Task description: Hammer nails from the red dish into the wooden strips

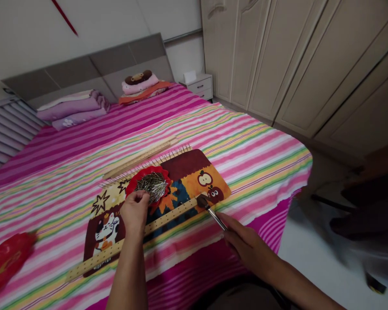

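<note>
My left hand (135, 212) reaches to the near edge of a red scalloped bowl (128, 188) heaped with metal nails (154, 185). Its thumb and fingers are pinched together; whatever lies between them is too small to make out. A hammer (217, 218) with a dark head and shiny metal shaft is in my right hand (245, 241), fingers closed round it. The hammer's head is over the right end of a wooden strip with a row of small holes (176, 212). That strip lies slantwise across a colourful cartoon mat (187, 183), passing behind my left forearm.
Beyond the bowl, a second wooden strip (181, 149) bristles with upright nails. More bare strips (142, 157) lie behind it on the striped bed sheet (252, 150). A red plastic bag (9, 260) is at the left. Folded bedding (74, 110) sits by the headboard; wardrobes (258, 56) stand right.
</note>
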Demonstrator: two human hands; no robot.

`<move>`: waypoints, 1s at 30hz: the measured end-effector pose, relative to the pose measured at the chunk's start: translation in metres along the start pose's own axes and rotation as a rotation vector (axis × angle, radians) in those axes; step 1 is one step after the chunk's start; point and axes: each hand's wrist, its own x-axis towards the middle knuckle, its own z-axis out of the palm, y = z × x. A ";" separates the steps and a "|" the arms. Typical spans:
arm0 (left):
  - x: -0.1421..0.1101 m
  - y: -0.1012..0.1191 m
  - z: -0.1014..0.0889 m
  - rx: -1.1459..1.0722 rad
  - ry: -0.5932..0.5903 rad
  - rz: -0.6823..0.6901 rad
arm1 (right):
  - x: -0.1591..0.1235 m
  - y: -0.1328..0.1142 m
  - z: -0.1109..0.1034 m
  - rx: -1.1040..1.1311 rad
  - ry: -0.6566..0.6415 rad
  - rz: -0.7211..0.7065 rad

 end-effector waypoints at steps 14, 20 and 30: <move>-0.061 0.004 0.032 -0.224 -0.247 -0.009 | -0.003 -0.003 -0.003 -0.033 0.023 -0.042; -0.059 -0.009 0.036 -0.119 -0.220 0.090 | -0.002 -0.001 -0.002 -0.061 0.023 -0.060; -0.067 -0.018 0.046 -0.137 -0.145 0.272 | -0.004 -0.010 0.001 -0.074 -0.016 -0.089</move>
